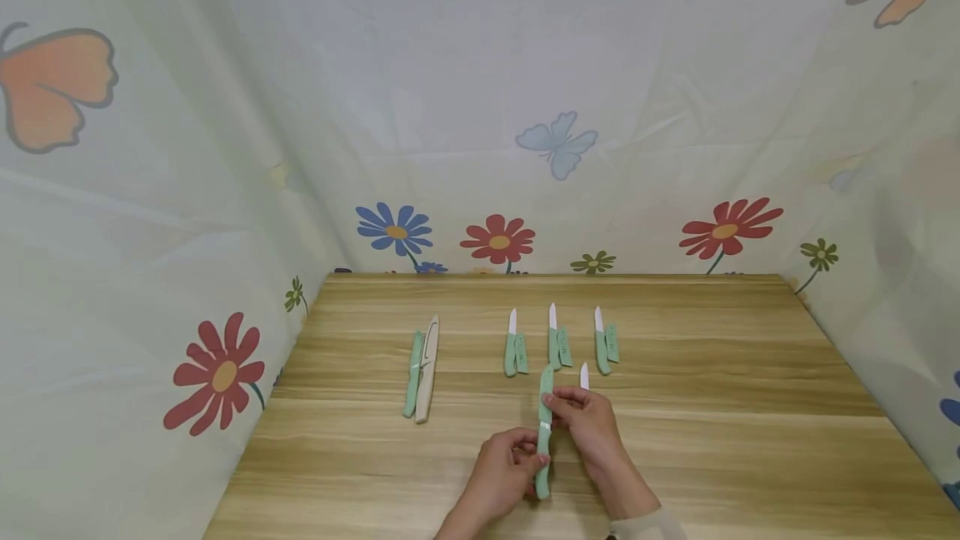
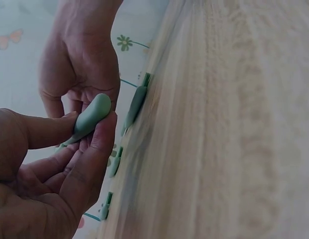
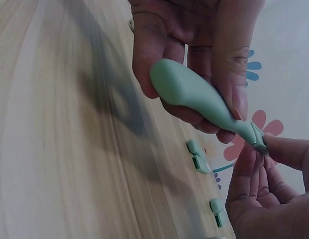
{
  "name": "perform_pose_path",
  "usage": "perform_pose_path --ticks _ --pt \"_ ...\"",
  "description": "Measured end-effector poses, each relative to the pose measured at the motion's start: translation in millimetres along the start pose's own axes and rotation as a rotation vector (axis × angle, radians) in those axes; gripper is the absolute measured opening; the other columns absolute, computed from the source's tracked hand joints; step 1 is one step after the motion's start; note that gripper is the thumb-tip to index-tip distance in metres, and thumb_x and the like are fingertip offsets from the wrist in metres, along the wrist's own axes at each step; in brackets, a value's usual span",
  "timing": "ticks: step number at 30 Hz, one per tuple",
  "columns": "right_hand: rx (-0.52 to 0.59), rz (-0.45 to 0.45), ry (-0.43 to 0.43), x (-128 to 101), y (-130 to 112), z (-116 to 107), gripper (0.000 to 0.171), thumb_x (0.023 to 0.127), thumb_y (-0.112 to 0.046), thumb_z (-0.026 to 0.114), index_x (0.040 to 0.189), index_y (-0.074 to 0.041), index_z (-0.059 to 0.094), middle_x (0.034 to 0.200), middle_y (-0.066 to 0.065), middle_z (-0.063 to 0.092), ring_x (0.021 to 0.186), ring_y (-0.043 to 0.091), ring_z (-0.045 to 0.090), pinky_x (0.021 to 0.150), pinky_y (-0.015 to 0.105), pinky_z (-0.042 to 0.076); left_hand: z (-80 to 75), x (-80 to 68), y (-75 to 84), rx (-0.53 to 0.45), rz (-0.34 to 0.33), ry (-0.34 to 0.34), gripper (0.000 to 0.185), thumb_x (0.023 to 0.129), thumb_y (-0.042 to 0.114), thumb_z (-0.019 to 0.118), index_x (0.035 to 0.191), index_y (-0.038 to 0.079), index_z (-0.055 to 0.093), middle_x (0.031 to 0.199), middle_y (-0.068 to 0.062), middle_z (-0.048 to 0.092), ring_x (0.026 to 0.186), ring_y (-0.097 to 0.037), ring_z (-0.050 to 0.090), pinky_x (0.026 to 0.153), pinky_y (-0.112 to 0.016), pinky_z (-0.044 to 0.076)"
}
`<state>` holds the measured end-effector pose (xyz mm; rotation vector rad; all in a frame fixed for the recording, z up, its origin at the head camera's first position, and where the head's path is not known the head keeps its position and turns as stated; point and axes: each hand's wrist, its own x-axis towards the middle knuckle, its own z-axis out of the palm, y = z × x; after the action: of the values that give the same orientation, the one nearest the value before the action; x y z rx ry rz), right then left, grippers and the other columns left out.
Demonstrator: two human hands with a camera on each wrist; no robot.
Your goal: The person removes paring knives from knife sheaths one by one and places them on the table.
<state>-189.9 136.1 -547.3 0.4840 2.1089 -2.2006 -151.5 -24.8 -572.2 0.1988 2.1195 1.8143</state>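
Above the front of the table, a small green-handled knife [image 1: 543,473] points away from me, its blade inside a green sheath [image 1: 547,394]. A thin pale strip of blade shows between handle and sheath. My left hand [image 1: 501,473] pinches the handle between thumb and fingers; in the left wrist view the rounded handle end [image 2: 97,109] sticks out past the fingertips. With thumb and fingers, my right hand [image 1: 594,433] pinches the sheath, seen edge-on in the right wrist view [image 3: 259,139]. Just beyond the right hand lies another knife's white blade [image 1: 584,375], its handle hidden.
Farther back lie three green knives [image 1: 510,354] [image 1: 554,344] [image 1: 602,348] in a row, each with a green sheath [image 1: 521,354] beside it. To the left, a sheathed green knife [image 1: 412,382] lies against a longer beige knife [image 1: 426,386]. A flowered curtain surrounds the wooden table [image 1: 712,407].
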Motion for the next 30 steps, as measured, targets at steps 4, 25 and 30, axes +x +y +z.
perform_pose_path --ticks 4,25,30 --pt "0.009 -0.002 0.004 1 -2 0 0.022 0.093 -0.006 0.076 0.108 0.009 0.071 0.079 0.001 0.074 0.069 0.014 0.066 0.066 0.026 0.059 -0.1 -0.2 0.9 0.005 0.0 -0.004 0.022 0.094 0.007 0.073 0.116 0.001 0.071 0.095 -0.002 0.066 0.072 -0.012 0.066 0.054 -0.027 0.059" --pt "0.014 -0.009 0.032 10 -9 -11 0.025 0.094 -0.007 0.074 0.113 0.008 0.069 0.082 -0.003 0.074 0.072 0.012 0.067 0.072 0.028 0.061 5.1 -7.5 1.8 0.004 -0.004 -0.038 0.021 0.094 0.005 0.073 0.114 0.0 0.071 0.093 -0.001 0.066 0.072 -0.012 0.066 0.053 -0.026 0.058" --pt "0.017 -0.011 0.024 12 -11 -14 0.029 0.095 -0.009 0.074 0.116 0.009 0.068 0.083 -0.004 0.073 0.074 0.011 0.067 0.075 0.03 0.062 6.3 -8.2 2.1 -0.003 -0.017 -0.044 0.021 0.093 0.004 0.073 0.114 0.0 0.071 0.093 -0.001 0.066 0.074 -0.011 0.065 0.054 -0.026 0.058"
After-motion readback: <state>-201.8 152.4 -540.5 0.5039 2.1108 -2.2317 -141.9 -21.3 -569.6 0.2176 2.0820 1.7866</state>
